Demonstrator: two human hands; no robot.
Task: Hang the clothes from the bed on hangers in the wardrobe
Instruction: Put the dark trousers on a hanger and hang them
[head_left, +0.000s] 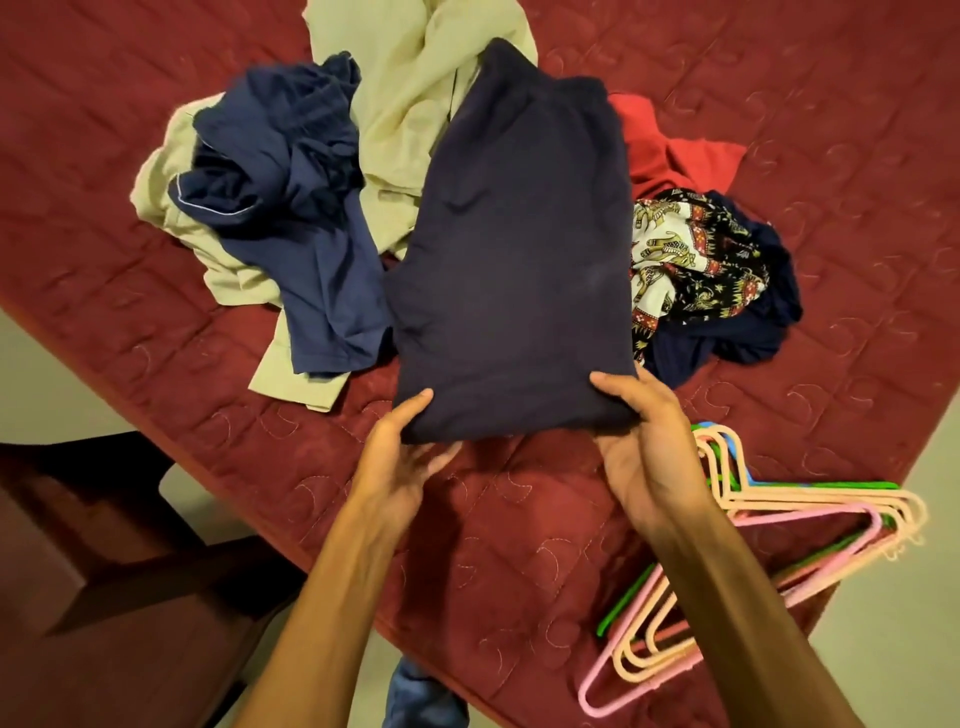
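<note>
Risks, big to small: the bed (779, 130) is carrying everything. The hangers (779, 519) are lying stacked at its near corner, just beside the right forearm, so a careless swing could be knocking them onto the floor (52, 374). The clothes pile (322, 197) is lying loose under and behind the held piece. Cannot tell if they are touching, but a quick lift could be dragging a neighbour along. The dark navy garment (514, 249) is being held only at its near edge, so the fold could be falling open or slipping from one grip. The hangers are looking tangled together, so pulling one may be lifting several. The wardrobe is not showing.

Look: the dark navy garment is plain, soft and folded into one long flat panel, with a gathered band at the far end, probably a waistband. It is stretching out over the middle of the pile, above the bed. The left hand (405, 457) is pinching the near-left corner, thumb on top and fingers under. The right hand (644, 452) is gripping the near-right corner the same way.
</note>
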